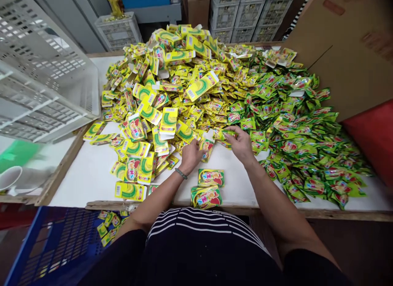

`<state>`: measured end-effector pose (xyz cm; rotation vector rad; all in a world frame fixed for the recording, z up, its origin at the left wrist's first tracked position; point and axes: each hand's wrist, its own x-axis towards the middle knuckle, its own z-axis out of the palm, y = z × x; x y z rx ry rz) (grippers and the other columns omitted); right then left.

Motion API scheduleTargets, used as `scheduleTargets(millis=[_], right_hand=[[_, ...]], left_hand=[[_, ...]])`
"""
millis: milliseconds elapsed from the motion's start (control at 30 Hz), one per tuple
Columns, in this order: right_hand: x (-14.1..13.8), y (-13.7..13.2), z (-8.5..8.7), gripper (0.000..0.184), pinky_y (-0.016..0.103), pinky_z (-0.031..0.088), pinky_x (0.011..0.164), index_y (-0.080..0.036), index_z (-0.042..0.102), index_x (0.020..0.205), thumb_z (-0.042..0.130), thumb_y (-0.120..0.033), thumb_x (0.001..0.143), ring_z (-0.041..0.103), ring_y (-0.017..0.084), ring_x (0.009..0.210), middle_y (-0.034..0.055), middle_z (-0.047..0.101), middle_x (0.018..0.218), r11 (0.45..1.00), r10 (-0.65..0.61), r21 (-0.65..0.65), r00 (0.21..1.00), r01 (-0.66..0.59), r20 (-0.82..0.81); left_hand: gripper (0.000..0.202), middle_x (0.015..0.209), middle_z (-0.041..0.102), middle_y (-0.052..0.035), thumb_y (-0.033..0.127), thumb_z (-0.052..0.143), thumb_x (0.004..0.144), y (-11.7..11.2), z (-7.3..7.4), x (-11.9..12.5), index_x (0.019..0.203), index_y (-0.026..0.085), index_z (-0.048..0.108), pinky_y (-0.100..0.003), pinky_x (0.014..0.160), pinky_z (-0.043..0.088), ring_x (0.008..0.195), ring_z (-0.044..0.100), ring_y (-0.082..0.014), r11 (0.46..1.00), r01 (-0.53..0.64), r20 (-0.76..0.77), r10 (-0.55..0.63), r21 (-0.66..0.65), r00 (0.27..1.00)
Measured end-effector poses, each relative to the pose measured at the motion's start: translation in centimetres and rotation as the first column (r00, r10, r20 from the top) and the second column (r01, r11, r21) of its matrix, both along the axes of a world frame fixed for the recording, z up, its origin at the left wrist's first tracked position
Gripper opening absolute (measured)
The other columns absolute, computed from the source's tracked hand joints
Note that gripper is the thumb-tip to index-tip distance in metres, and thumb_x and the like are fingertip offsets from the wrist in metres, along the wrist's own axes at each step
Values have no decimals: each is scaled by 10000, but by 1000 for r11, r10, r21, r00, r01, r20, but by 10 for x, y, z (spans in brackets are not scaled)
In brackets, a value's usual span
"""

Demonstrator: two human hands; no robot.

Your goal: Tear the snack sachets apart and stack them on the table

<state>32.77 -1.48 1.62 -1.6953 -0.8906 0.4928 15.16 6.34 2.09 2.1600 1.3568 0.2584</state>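
My left hand (190, 157), with a beaded bracelet at the wrist, grips a small yellow-green candy box (207, 147) whose white end flap stands up. Close to that flap, my right hand (241, 143) pinches candy packets (220, 135), a yellow one among them; how many cannot be made out. Two closed-looking boxes (211, 177) lie one below the other between my forearms. Loose yellow boxes (135, 148) are strewn left of my hands. Beyond them rises a heap of yellow packets (211, 107), with green packets (301, 146) piled on the right.
A white plastic crate (46, 73) stands tilted at the left. Below the wooden table edge (233, 210) sits a blue basket (67, 241) with several boxes. A large cardboard sheet (344, 52) and a red object (373, 142) border the right. Stacked crates (225, 15) stand behind.
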Motion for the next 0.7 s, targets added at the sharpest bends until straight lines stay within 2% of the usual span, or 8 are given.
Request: scheduleTargets(millis=[67,100,167,233,333,500,567,700], right_hand=[[7,12,6,232,321,465,652,-202,709,927,594,-312,758,539,159,621,15,680,781,996,82,-40,993,-79,88],[9,16,9,208,324,459,670,-204,717,898,591,-279,750,548,168,643,14,681,768,989,147,-54,983,-141,112],[13,21,12,161,324,450,697,-213,729,826,608,-216,720,567,181,678,9,685,753,957,288,-77,951,-280,111],[15,23,14,127,317,439,692,-221,732,768,642,-179,689,566,178,662,1,681,723,913,401,-110,914,-393,66],[11,23,19,98,310,423,681,-225,724,743,673,-181,672,548,165,642,0,679,745,860,498,-147,866,-488,44],[-7,21,22,247,318,429,702,-215,668,926,672,-219,679,556,185,713,17,665,834,886,460,-157,866,-435,195],[-16,17,18,257,342,447,765,-205,643,963,620,-203,707,589,213,817,46,674,925,881,473,-138,850,-453,232],[-25,2,12,311,401,438,940,-208,605,1105,522,-238,807,580,248,1089,91,643,1151,837,548,-114,815,-536,190]], left_hand=[[265,724,635,1,337,751,725,3,-8,-4,882,182,606,-275,660,415,701,605,-173,997,-5,211,23,-82,977],[276,706,622,14,333,768,700,5,-11,-8,862,182,603,-263,648,418,672,588,-153,989,5,331,44,-146,943],[323,680,602,26,353,795,658,6,-13,-16,836,170,596,-248,629,430,629,563,-123,952,62,536,115,-300,837],[382,674,600,26,381,823,614,6,-11,-21,814,151,593,-240,627,446,618,556,-105,892,142,647,195,-430,737],[440,695,632,14,366,870,540,4,-7,-23,805,130,609,-228,635,462,633,574,-90,812,232,693,267,-536,670],[489,709,695,-8,347,904,474,-1,-2,-16,820,122,644,-218,614,485,619,616,-93,664,331,678,367,-670,637],[495,705,709,-20,351,907,469,-4,0,-15,824,115,654,-216,586,487,605,624,-100,633,343,664,378,-693,645],[505,659,703,-9,353,916,445,-7,1,-17,804,111,656,-214,553,485,569,625,-104,617,321,651,434,-718,622]])
